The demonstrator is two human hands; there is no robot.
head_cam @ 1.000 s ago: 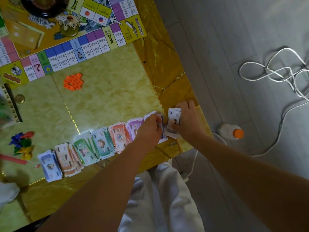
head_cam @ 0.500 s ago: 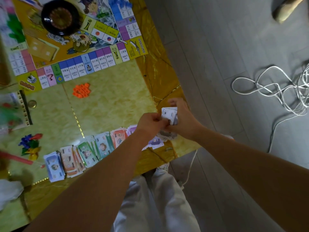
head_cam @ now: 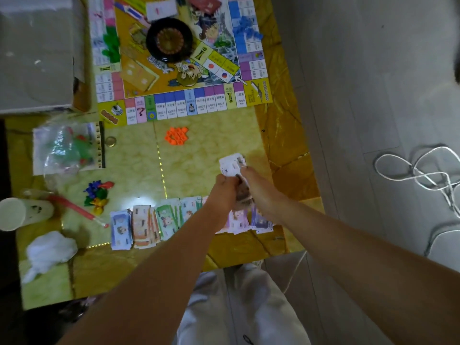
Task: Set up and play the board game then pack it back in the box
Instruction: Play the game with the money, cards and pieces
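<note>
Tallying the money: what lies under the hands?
Under the left hand and right hand, which grip notes: a pink stack and a purple stack on the table. The left arm hides more.

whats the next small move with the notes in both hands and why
Probably lay the white notes down as a new pile in the money row; left hand and right hand both grip them above the table, and the row is sorted by colour.

Yellow marbled table on grey plank floor, white cable coiled there
</note>
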